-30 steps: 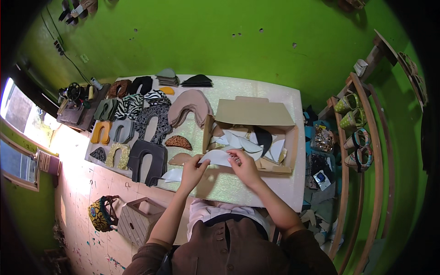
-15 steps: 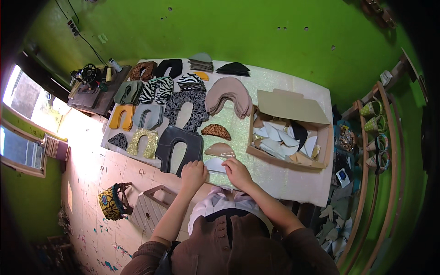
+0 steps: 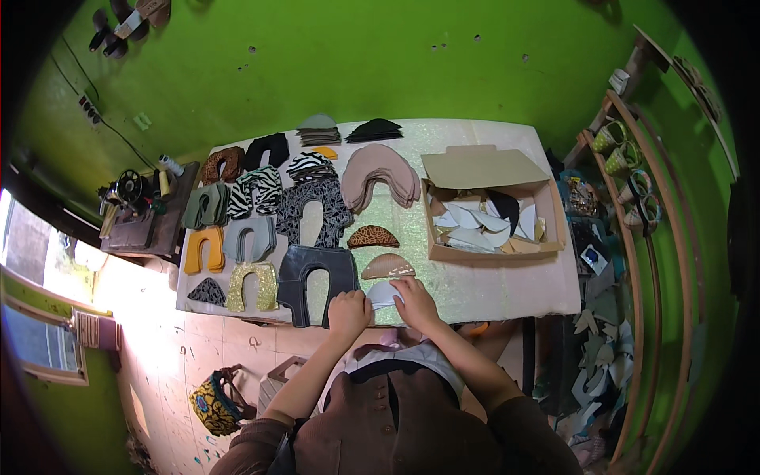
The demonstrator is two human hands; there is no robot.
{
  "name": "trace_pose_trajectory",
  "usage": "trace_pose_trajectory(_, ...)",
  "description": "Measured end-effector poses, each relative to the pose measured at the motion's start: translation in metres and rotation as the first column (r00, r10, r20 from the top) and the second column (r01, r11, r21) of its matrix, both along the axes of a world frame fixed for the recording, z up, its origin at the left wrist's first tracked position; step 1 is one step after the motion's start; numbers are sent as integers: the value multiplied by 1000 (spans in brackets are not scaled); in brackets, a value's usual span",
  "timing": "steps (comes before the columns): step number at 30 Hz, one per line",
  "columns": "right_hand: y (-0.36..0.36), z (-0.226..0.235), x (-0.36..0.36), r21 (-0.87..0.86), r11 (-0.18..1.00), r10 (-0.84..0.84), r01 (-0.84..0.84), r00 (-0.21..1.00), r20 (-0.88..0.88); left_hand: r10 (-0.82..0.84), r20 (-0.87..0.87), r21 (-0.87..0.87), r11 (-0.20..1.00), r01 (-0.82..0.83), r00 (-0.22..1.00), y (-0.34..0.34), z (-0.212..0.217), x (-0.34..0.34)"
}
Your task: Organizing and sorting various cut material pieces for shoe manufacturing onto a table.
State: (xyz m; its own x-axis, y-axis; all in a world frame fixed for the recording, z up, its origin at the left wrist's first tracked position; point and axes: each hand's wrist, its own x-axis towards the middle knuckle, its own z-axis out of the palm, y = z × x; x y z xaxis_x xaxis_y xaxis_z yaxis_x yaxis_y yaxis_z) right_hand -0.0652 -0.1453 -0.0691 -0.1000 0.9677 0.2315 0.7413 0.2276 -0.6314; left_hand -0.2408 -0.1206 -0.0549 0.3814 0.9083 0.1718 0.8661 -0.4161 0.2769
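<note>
A white half-moon piece [image 3: 383,296], perhaps a small stack, lies at the table's front edge between my hands. My left hand [image 3: 349,314] is curled closed at its left end, thumb side against it. At its right end, my right hand [image 3: 417,305] pinches the edge with thumb and fingers. Just beyond lies a beige half-moon piece [image 3: 388,267] with a shiny part along its lower edge, then a leopard-print half-moon piece [image 3: 373,237]. A dark grey U-shaped piece [image 3: 293,277] is beside my left hand.
Several stacks of cut pieces cover the table's left side, with a beige curved stack [image 3: 378,162] near the middle. An open cardboard box [image 3: 495,252] of scraps stands at right. A sewing machine [image 3: 131,194] is at far left, a wooden rack [image 3: 625,317] at right.
My view has shifted, so the table sits differently in the picture. Both hands stay at the white half-moon piece, with little visible movement.
</note>
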Motion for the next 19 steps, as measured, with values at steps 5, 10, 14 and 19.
trace_pose_trajectory(5, -2, 4, 0, -31, 999, 12, -10, 998, 66, -103, -112, 55, 993, 109, 988, 2, 1, -5)
trace_pose_trajectory(10, 2, 33, 13, 183, 980, -81, 82, 997, -10, -86, -134, 100, 990, 100, 987, 12, 45, 16)
trace_pose_trajectory(14, 20, 80, 53, 293, 939, -183, 182, 983, -25, -286, 104, 347, 908, 235, 953, 37, 78, 43)
trace_pose_trajectory(19, 43, 101, 135, 369, 929, -136, -5, 925, 355, -510, 36, 349, 812, 468, 859, 68, 89, 99)
